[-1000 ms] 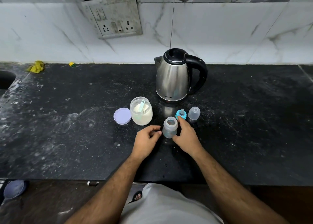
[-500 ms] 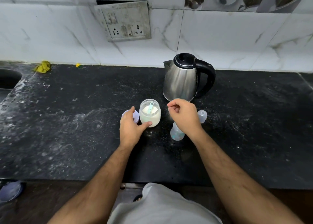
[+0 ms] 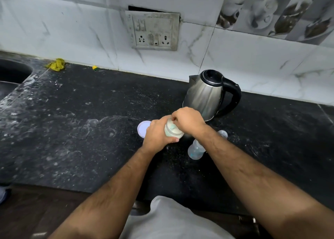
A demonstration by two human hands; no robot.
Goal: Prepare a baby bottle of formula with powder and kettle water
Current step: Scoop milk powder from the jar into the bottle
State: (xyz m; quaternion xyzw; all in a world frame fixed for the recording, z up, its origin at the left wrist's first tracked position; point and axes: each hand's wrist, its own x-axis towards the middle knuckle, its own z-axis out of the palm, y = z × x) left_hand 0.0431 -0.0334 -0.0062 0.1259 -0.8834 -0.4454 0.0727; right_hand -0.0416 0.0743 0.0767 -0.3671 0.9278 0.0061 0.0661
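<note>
The left hand (image 3: pixel 158 136) is gripping the tilted powder jar (image 3: pixel 172 131); the right hand (image 3: pixel 188 120) is pinching its scoop. Next, powder likely goes into the bottle (image 3: pixel 195 151) standing just right.

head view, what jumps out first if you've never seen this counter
Both hands meet at mid-counter over the powder jar: the left hand grips its side, the right hand reaches into its mouth. Just behind stands the steel kettle, and the open baby bottle waits under the right wrist.
</note>
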